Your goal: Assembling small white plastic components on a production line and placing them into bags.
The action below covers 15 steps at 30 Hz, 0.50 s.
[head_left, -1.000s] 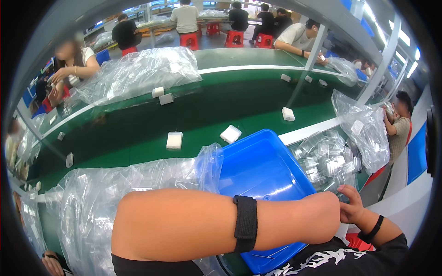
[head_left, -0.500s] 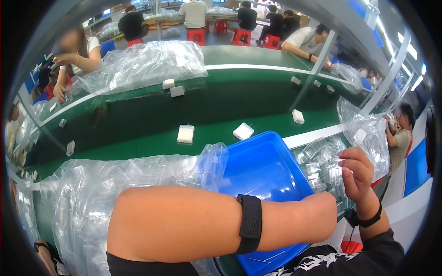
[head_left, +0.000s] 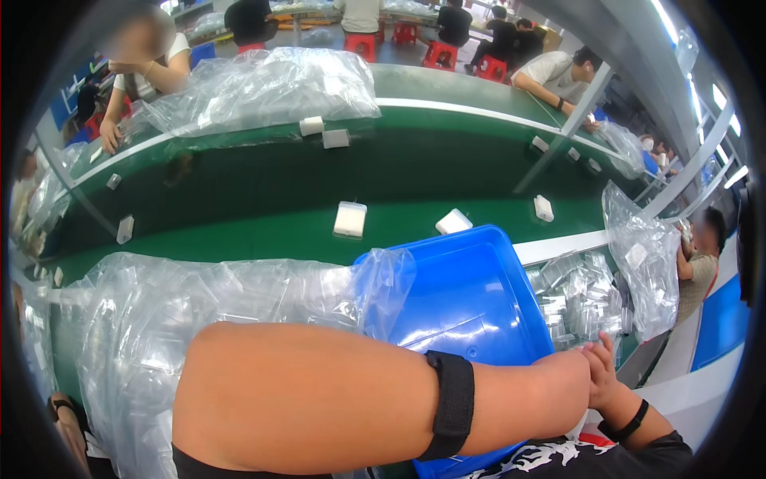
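Observation:
My left forearm, with a black strap round it, crosses over the blue tray (head_left: 479, 303) toward the right. At its end my left hand (head_left: 568, 377) is bent away, its fingers hidden from view. My right hand (head_left: 604, 375) meets it there, fingers curled in against the left hand and one finger raised. Whatever is between the two hands cannot be made out. Just beyond them lies a pile of clear plastic cases (head_left: 581, 297). Left of the tray, a large clear plastic bag (head_left: 231, 279) holds more clear pieces, partly behind my forearm.
On the green conveyor belt (head_left: 263, 215) sit several small white boxes, one white box (head_left: 350, 218) beyond the tray. Another clear bag (head_left: 646, 263) stands at the right. Across the belt are co-workers, a big plastic bag (head_left: 271, 92) and metal posts.
My right hand has come down and left to meet my left hand, its fingers now curled. The whole view has shifted slightly, with the belt and tray higher and farther right.

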### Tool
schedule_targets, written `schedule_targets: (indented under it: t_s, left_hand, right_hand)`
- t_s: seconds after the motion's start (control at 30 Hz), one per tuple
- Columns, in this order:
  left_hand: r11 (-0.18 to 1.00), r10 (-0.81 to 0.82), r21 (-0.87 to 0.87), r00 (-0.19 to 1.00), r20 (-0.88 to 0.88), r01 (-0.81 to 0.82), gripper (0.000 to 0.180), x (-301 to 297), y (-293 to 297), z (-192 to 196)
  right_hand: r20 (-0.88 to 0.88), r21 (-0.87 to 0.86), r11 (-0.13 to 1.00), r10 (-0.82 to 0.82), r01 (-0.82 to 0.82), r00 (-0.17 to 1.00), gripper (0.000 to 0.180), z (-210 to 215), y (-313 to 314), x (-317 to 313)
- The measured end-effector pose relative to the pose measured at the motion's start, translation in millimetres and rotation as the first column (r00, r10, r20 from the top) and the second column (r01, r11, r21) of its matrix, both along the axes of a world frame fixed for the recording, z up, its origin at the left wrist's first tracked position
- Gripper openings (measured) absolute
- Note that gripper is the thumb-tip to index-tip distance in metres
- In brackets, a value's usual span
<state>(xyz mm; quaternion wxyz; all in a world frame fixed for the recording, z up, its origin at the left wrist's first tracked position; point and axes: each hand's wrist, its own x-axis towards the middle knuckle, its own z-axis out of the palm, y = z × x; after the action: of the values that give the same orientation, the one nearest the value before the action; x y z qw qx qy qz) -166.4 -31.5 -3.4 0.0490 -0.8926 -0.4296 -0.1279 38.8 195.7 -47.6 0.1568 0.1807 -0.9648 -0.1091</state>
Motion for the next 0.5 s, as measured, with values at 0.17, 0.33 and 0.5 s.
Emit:
schedule_targets:
  t_s: [0.17,0.33,0.5]
  left_hand:
    - [0.996,-0.055,-0.067,0.998,-0.02,0.053,0.007,-4.7,14.7,2.7]
    - [0.965,-0.144,-0.228,0.988,-0.063,0.126,0.008,-6.8,18.0,16.2]
    - [0.977,-0.154,-0.168,0.982,-0.106,0.135,0.011,-4.6,15.1,10.9]
  right_hand:
    - [-0.055,-0.032,0.993,-0.114,0.112,0.992,0.037,10.3,-2.7,-28.5]
    - [-0.02,-0.222,0.972,-0.085,0.079,0.996,0.036,39.3,-21.0,-59.9]
    - [-0.074,-0.212,0.977,-0.025,0.009,0.997,0.036,87.9,-33.7,-111.0]
